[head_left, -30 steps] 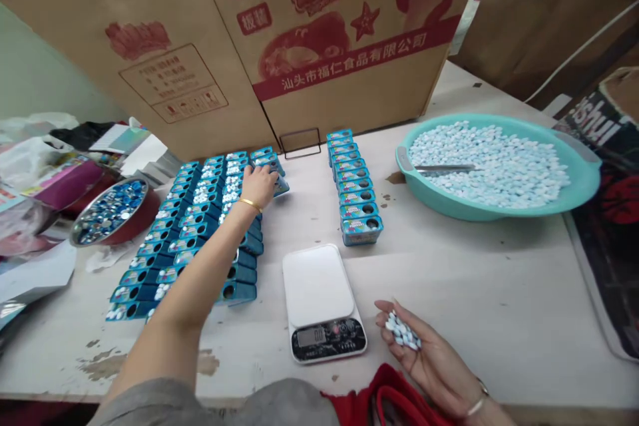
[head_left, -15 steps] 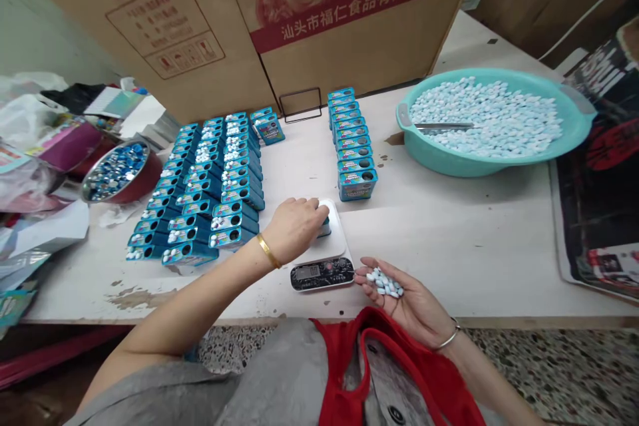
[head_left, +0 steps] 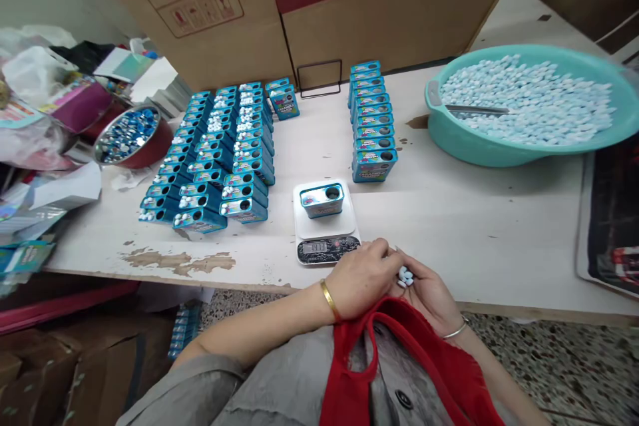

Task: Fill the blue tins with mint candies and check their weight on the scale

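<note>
Cups blue-white sweets [head_left: 405, 277] in the right hand [head_left: 433, 293]. Lays the left hand [head_left: 364, 276] over it, too hidden at the tips to tell whether pinching any. Just beyond, has one blue tin [head_left: 323, 206] on the white scale [head_left: 327, 229]. Farther out, has tin rows [head_left: 252, 208] at left, one row [head_left: 374, 130] ahead, a sweet-filled turquoise basin [head_left: 494, 152] at right.

Tin [head_left: 323, 205] blue, bits of pink print on top; scale [head_left: 319, 229] white, its panel [head_left: 333, 253] black with white marbling. Candies [head_left: 529, 103] pale blue and white, basin [head_left: 479, 148] turquoise, tabletop [head_left: 449, 233] off-white with brown patches [head_left: 164, 258]. Carton [head_left: 399, 26] brown with red print, apron [head_left: 349, 373] red, shirt [head_left: 279, 379] grey, floor [head_left: 554, 359] speckled.
</note>
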Demonstrator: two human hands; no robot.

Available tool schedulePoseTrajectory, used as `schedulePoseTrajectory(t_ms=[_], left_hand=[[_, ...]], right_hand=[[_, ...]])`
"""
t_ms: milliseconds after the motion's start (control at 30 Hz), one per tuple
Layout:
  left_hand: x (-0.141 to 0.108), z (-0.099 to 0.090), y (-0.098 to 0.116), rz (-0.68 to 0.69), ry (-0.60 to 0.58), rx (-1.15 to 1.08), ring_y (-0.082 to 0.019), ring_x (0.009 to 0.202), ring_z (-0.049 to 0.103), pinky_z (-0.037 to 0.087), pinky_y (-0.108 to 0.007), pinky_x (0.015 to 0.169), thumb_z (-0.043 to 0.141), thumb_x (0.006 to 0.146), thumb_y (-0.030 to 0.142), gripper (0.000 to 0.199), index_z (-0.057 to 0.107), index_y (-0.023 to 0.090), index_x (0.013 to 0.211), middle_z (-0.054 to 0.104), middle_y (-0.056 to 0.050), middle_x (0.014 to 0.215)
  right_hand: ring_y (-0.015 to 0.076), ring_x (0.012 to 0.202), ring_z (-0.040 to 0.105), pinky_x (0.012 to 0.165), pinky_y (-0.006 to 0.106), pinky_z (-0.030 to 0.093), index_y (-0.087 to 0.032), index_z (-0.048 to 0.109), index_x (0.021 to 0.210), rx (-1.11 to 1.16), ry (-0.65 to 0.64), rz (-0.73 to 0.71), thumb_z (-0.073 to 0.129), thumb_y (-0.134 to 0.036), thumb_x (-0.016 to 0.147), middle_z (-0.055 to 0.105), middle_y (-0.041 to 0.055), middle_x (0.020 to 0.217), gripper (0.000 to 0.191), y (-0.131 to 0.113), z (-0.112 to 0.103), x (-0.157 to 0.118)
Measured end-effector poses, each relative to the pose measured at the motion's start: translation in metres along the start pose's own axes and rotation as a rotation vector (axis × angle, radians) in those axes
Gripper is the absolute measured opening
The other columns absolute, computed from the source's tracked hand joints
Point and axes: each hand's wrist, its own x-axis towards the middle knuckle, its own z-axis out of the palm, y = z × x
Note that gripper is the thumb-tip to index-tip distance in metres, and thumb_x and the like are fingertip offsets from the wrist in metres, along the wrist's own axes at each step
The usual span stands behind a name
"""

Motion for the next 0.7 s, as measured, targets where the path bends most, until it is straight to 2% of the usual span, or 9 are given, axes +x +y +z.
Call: schedulePoseTrajectory(t_ms=[133, 333, 533, 700], left_hand=[[0.002, -0.004, -0.004, -0.079, -0.03, -0.052, -0.017, 0.081, 0.056, 0.043, -0.026, 0.061, 0.044, 0.092, 0.023, 0.014, 0.053, 0.018, 0.101, 0.054, -0.005, 0.098], [0.004, -0.005, -0.01, -0.097, -0.012, -0.061, -0.015, 0.073, 0.054, 0.041, -0.026, 0.06, 0.046, 0.089, 0.021, 0.011, 0.054, 0.018, 0.095, 0.053, -0.004, 0.092], [0.001, -0.011, -0.024, -0.002, 0.016, -0.075, -0.015, 0.077, 0.053, 0.041, -0.024, 0.061, 0.046, 0.089, 0.021, 0.015, 0.055, 0.02, 0.101, 0.054, -0.004, 0.096], [0.005, -0.03, -0.039, 0.025, 0.053, -0.096, -0.014, 0.075, 0.052, 0.043, -0.024, 0.065, 0.048, 0.088, 0.018, 0.011, 0.057, 0.016, 0.095, 0.055, -0.005, 0.093]], right_hand=[[0.0209, 0.085, 0.071, 0.07, 0.032, 0.061, -0.015, 0.067, 0.088, -0.04, 0.021, 0.019, 0.067, -0.015, 0.072, 0.074, 0.0043, 0.081, 0.016, 0.002, 0.002, -0.001], [0.0203, 0.086, 0.071, 0.072, 0.034, 0.061, -0.014, 0.068, 0.09, -0.013, 0.054, 0.036, 0.057, -0.015, 0.079, 0.075, 0.0068, 0.085, 0.015, 0.001, 0.005, 0.004], [0.0134, 0.075, 0.071, 0.074, 0.026, 0.06, -0.014, 0.068, 0.092, 0.045, 0.044, -0.007, 0.058, -0.011, 0.081, 0.075, 0.0034, 0.084, 0.016, -0.002, 0.014, 0.012], [0.0111, 0.072, 0.07, 0.069, 0.02, 0.059, -0.009, 0.068, 0.093, 0.051, 0.045, -0.065, 0.044, -0.008, 0.087, 0.074, 0.0062, 0.082, 0.024, -0.007, 0.04, 0.018]])
